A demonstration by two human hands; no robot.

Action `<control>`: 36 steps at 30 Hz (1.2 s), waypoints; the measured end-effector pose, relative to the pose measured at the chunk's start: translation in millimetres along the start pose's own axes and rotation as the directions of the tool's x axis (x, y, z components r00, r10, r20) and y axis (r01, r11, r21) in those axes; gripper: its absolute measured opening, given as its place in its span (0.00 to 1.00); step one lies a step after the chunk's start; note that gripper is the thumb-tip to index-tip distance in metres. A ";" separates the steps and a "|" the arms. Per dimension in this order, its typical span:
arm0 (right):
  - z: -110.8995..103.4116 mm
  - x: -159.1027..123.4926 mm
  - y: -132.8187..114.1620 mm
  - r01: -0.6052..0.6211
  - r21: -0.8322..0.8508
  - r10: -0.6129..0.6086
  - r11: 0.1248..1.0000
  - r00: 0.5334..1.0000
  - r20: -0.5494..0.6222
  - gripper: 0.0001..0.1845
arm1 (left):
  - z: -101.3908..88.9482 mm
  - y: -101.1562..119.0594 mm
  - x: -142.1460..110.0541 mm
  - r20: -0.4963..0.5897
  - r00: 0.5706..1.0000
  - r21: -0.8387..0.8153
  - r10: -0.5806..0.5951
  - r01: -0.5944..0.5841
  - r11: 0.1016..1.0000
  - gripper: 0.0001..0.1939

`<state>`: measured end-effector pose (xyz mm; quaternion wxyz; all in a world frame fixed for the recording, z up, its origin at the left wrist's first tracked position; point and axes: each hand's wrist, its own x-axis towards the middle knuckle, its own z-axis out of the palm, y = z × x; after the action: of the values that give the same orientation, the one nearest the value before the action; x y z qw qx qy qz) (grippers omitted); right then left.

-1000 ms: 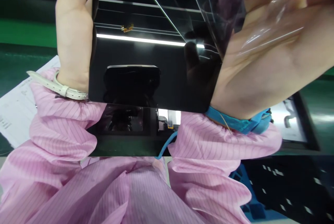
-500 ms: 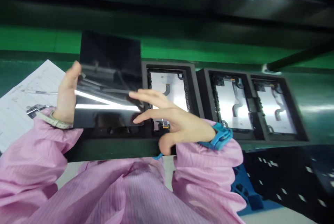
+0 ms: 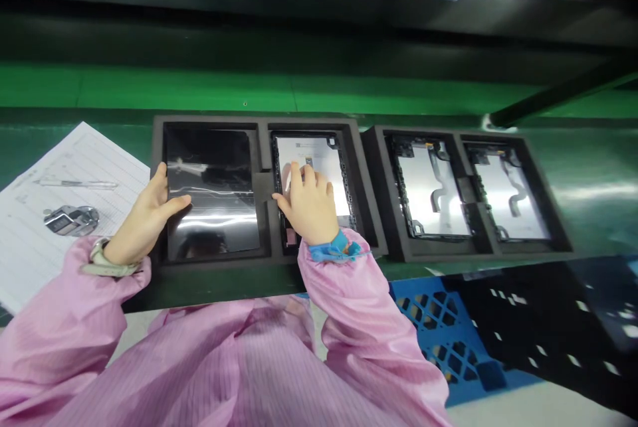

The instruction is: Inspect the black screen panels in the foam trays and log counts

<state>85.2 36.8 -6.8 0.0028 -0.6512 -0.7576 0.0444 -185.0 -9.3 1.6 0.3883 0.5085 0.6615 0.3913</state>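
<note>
At the far left of your desk (image 3: 598, 191), a printed sheet (image 3: 30, 248) lies at a slant, with a pen (image 3: 74, 184) across it and a small chrome device (image 3: 72, 221) just below the pen. Next comes your left hand (image 3: 144, 218), with a pale strap (image 3: 112, 269) at the wrist. Its thumb and forefinger stand apart: the thumb reaches over the left edge of a glossy black panel (image 3: 214, 184), and the forefinger lies at the tray's left rim. You cannot tell from this angle whether the thumb presses on the panel. The panel lies in the left compartment of a dark tray (image 3: 262, 181), bright streaks reflected across it.

In the right compartment is a silver-backed panel (image 3: 319, 147) in a black frame. Your right hand (image 3: 312, 204), well apart from the left, is over it palm down, fingers together and thumb out to the left; whether the fingers grip anything cannot be made out. A blue band (image 3: 333, 249) circles that wrist.

Further right, a second tray (image 3: 466, 189) stands beside the first, with a framed silver unit (image 3: 423, 194) in its left compartment and a similar unit (image 3: 535, 194) in its right. Below the desk's near edge are a blue crate (image 3: 461, 321) and a dark sheet (image 3: 538, 321) with pale marks.
</note>
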 end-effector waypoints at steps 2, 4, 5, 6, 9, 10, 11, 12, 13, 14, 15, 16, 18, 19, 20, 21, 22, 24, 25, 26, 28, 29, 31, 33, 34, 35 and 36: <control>1.8 -0.4 -1.3 0.021 -0.068 -0.021 0.997 1.000 -0.011 0.37 | -1.6 3.1 -4.3 0.037 0.991 -0.099 -0.130 0.133 0.986 0.52; 3.1 0.9 -2.2 0.020 -0.112 -0.022 0.993 1.000 -0.013 0.37 | -0.5 9.8 -9.8 0.046 0.996 -0.121 -0.070 0.076 0.990 0.53; 3.7 1.8 -2.6 0.012 -0.125 -0.014 0.992 1.000 -0.014 0.38 | 1.5 13.0 -12.7 0.044 0.999 -0.092 0.000 0.004 0.996 0.52; 4.6 2.6 -3.0 0.001 -0.133 -0.004 0.991 1.000 -0.019 0.39 | 4.3 15.3 -15.5 0.050 0.997 -0.041 0.065 -0.063 0.997 0.50; 9.5 2.6 -6.0 -0.009 -0.181 0.000 0.983 0.999 -0.054 0.40 | 16.4 14.6 -21.7 0.077 0.981 0.179 0.181 -0.192 0.965 0.43; 11.6 1.5 -7.9 -0.011 -0.205 -0.003 0.979 0.997 -0.071 0.39 | 20.6 11.9 -22.6 0.078 0.977 0.250 0.197 -0.210 0.945 0.41; 13.7 0.0 -10.3 -0.012 -0.226 -0.007 0.974 0.996 -0.086 0.37 | 24.2 8.3 -22.9 0.064 0.975 0.306 0.213 -0.222 0.926 0.40; 15.3 -1.8 -13.2 -0.016 -0.244 -0.008 0.970 0.995 -0.100 0.36 | 27.0 4.4 -22.7 0.037 0.972 0.343 0.232 -0.230 0.911 0.39; 16.1 -3.8 -16.3 -0.023 -0.260 -0.007 0.965 0.994 -0.114 0.35 | 28.9 0.5 -22.0 0.008 0.967 0.361 0.254 -0.240 0.901 0.39; 15.8 -5.5 -19.6 -0.027 -0.274 -0.008 0.961 0.992 -0.127 0.34 | 29.8 -3.0 -21.0 -0.019 0.960 0.365 0.278 -0.252 0.896 0.38; 14.2 -6.9 -22.6 -0.028 -0.286 -0.013 0.958 0.990 -0.141 0.34 | 29.8 -5.9 -19.9 -0.044 0.953 0.361 0.301 -0.266 0.894 0.38; 11.0 -7.8 -25.2 -0.030 -0.297 -0.018 0.954 0.988 -0.156 0.34 | 29.3 -7.9 -18.9 -0.062 0.945 0.351 0.322 -0.282 0.893 0.37; 0.1 -7.4 -28.0 -0.041 -0.308 -0.017 0.950 0.983 -0.183 0.35 | 27.5 -9.8 -17.5 -0.081 0.933 0.331 0.351 -0.307 0.892 0.35; -7.2 -6.4 -28.0 -0.049 -0.306 -0.010 0.951 0.982 -0.188 0.36 | 26.7 -10.0 -17.0 -0.085 0.928 0.323 0.362 -0.318 0.891 0.35; -15.1 -4.9 -26.9 -0.062 -0.298 0.006 0.953 0.983 -0.186 0.37 | 26.1 -9.9 -16.8 -0.087 0.925 0.316 0.369 -0.325 0.891 0.34; -23.4 -3.5 -25.0 -0.078 -0.285 0.027 0.955 0.984 -0.178 0.38 | 25.7 -9.7 -16.7 -0.087 0.923 0.309 0.374 -0.332 0.891 0.34; -31.5 -2.3 -22.4 -0.091 -0.272 0.046 0.958 0.985 -0.168 0.40 | 25.5 -9.4 -16.7 -0.087 0.921 0.300 0.379 -0.338 0.892 0.34; -45.5 -2.0 -16.8 -0.106 -0.258 0.064 0.960 0.984 -0.167 0.43 | 25.8 -9.0 -17.0 -0.089 0.917 0.273 0.388 -0.352 0.895 0.33; -50.7 -3.2 -14.6 -0.104 -0.261 0.059 0.960 0.982 -0.177 0.44 | 26.1 -8.7 -17.2 -0.090 0.915 0.256 0.393 -0.360 0.897 0.32; -54.6 -5.1 -13.6 -0.093 -0.270 0.042 0.958 0.981 -0.189 0.45 | 26.5 -8.5 -17.4 -0.088 0.915 0.240 0.395 -0.365 0.900 0.32; -58.1 -10.2 -15.6 -0.065 -0.295 0.006 0.953 0.981 -0.196 0.46 | 27.4 -8.2 -17.5 -0.082 0.915 0.211 0.395 -0.371 0.904 0.31; -58.2 -12.9 -18.8 -0.059 -0.303 0.003 0.951 0.983 -0.183 0.46 | 27.8 -8.2 -17.4 -0.078 0.915 0.201 0.396 -0.375 0.905 0.30; -57.1 -16.9 -27.2 -0.057 -0.304 0.016 0.951 0.991 -0.135 0.43 | 28.7 -8.7 -17.1 -0.066 0.916 0.183 0.395 -0.379 0.907 0.30; -58.6 -19.0 -33.0 -0.058 -0.288 0.032 0.956 0.995 -0.095 0.40 | 28.8 -9.1 -17.1 -0.052 0.919 0.159 0.391 -0.379 0.912 0.29; -62.0 -19.8 -32.6 -0.066 -0.277 0.041 0.959 0.995 -0.094 0.39 | 28.4 -8.7 -17.6 -0.048 0.923 0.140 0.383 -0.373 0.917 0.29; -67.6 -20.8 -29.2 -0.081 -0.264 0.054 0.961 0.992 -0.111 0.40 | 27.7 -7.6 -18.3 -0.044 0.928 0.113 0.370 -0.363 0.925 0.29; -75.6 -22.3 -22.5 -0.109 -0.245 0.074 0.963 0.986 -0.149 0.40 | 26.7 -5.5 -19.4 -0.040 0.936 0.073 0.349 -0.346 0.935 0.29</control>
<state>71.0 16.3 71.3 -0.0298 -0.6823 -0.7239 -0.0977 -159.1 -25.9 -11.6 0.2786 0.6192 0.5837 0.4453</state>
